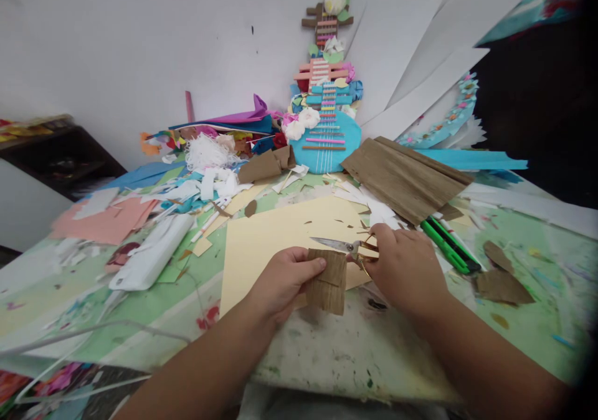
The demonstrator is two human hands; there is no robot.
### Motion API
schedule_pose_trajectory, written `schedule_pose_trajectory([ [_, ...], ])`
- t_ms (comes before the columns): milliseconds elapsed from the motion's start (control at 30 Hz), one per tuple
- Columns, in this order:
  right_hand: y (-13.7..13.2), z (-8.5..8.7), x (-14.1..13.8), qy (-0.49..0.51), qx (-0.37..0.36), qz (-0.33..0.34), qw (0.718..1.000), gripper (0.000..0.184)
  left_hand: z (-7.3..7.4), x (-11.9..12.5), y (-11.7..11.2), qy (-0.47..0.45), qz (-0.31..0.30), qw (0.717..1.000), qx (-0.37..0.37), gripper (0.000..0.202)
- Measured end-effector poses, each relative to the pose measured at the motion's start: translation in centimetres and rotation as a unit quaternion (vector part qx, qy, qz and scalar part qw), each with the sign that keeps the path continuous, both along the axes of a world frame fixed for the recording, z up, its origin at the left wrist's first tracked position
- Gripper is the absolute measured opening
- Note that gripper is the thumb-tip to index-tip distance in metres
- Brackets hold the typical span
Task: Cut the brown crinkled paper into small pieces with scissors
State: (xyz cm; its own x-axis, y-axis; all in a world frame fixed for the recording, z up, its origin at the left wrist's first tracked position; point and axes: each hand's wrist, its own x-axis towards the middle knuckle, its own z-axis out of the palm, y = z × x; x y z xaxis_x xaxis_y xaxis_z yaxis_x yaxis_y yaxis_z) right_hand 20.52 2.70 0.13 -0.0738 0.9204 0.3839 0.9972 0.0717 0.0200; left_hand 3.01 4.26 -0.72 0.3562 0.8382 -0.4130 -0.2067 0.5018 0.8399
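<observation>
My left hand (289, 281) pinches a small brown piece of paper (329, 292) between thumb and fingers, its grain running lengthwise and a fold or layer edge across it. In my right hand (406, 267) is a pair of scissors (348, 245) with gold-coloured handles, the blades pointing left just above the paper's top edge. Beneath both hands lies a large cream sheet (261, 239) with small brown scraps on it. The fingers behind the brown paper are hidden.
A large folded brown sheet (406, 177) lies behind my right hand, beside a green utility knife (448, 245). A white corded device (152, 252) rests at left. Paper scraps (210, 186) cover the back left. A blue paper guitar-like decoration (327, 139) leans on the wall.
</observation>
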Motion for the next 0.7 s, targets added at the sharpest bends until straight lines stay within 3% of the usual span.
schedule_pose_trajectory([
  [67, 0.3, 0.0, 0.1, 0.096, -0.053, 0.006, 0.994, 0.031, 0.1, 0.0, 0.1, 0.009, 0.01, 1.0, 0.006, 0.02],
  [133, 0.5, -0.1, 0.1, 0.228, -0.118, 0.039, 0.966, 0.038, 0.1, 0.0, 0.1, 0.017, 0.016, 1.0, 0.006, 0.022],
  [200, 0.5, -0.4, -0.1, 0.37, -0.177, 0.093, 0.907, 0.039, 0.2, 0.0, 0.1, 0.025, 0.015, 1.0, 0.01, 0.023],
  [267, 0.3, -0.5, -0.5, 0.488, -0.226, 0.135, 0.832, 0.038, 0.1, 0.1, 0.1, 0.033, 0.015, 0.999, 0.024, 0.023],
  [333, 0.2, -0.7, -1.0, 0.572, -0.255, 0.144, 0.766, 0.036, 0.0, 0.2, 0.0, 0.047, 0.017, 0.998, 0.044, 0.024],
  [400, 0.1, -0.9, -1.3, 0.621, -0.261, 0.134, 0.727, 0.034, -0.1, 0.3, 0.0, 0.059, 0.016, 0.997, 0.056, 0.024],
  [700, 0.6, -1.0, -1.4, 0.674, -0.258, 0.116, 0.683, 0.032, 0.0, 0.0, 0.2, 0.054, 0.003, 0.996, 0.067, 0.024],
])
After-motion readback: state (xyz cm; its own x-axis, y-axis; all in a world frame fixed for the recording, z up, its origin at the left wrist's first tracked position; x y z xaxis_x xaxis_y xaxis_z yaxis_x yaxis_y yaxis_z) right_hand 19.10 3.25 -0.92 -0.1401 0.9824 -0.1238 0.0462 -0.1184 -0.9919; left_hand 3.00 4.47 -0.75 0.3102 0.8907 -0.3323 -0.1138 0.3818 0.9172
